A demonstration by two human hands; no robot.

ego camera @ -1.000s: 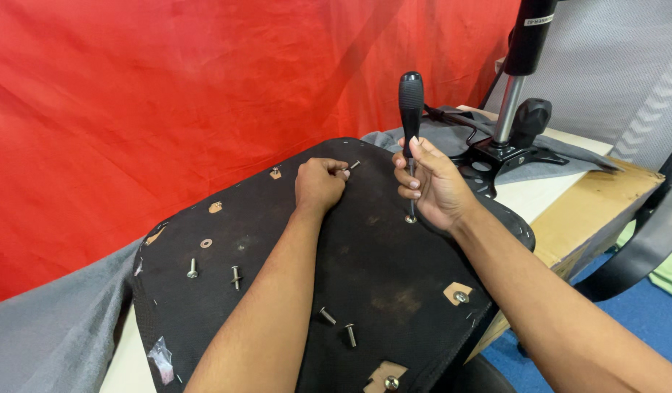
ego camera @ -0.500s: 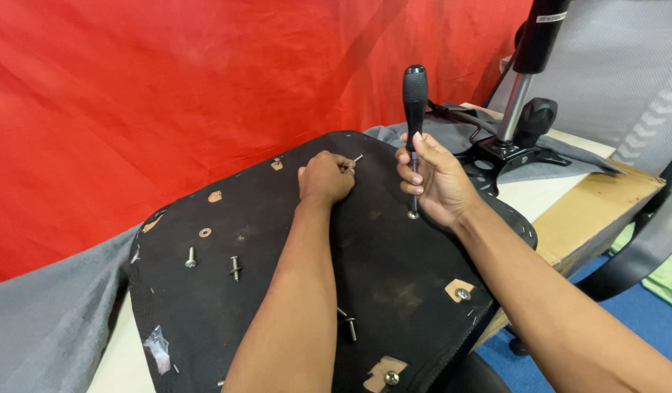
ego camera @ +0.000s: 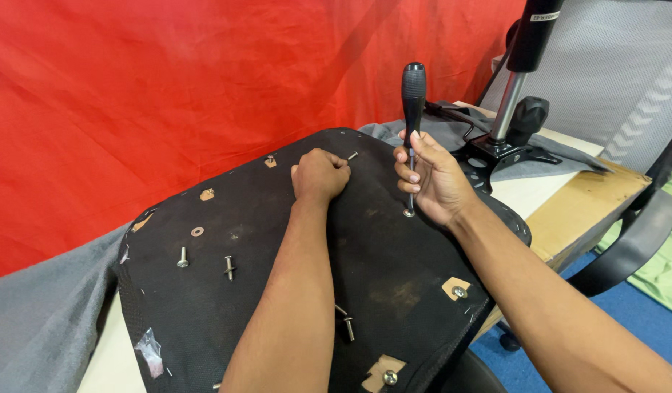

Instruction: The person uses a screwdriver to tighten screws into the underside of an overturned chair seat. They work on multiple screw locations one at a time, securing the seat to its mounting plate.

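Right hand grips black screwdriver upright, long axis vertical, tip on a screw right of centre on the upturned black seat base, while left hand, fisted, presses the base just left, beside a loose bolt.

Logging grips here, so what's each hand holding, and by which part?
Right hand grips the screwdriver low on its black handle. Left hand is fisted on the seat base; contents hidden.
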